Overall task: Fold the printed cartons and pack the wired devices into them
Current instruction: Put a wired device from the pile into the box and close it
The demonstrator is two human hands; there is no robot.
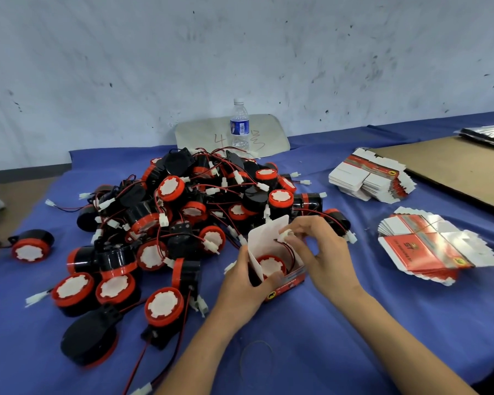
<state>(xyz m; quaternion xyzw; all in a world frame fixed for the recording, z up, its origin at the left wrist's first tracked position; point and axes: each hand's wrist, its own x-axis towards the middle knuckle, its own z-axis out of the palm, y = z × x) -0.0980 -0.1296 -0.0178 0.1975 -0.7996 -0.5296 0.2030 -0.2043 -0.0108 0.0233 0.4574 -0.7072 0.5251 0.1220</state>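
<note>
The left hand grips the open carton at its near-left corner, on the blue-covered counter just in front of the device pile. One wired device sits inside, white face up. The right hand pinches its white connector above the opening. Flat cartons lie stacked to the right.
</note>
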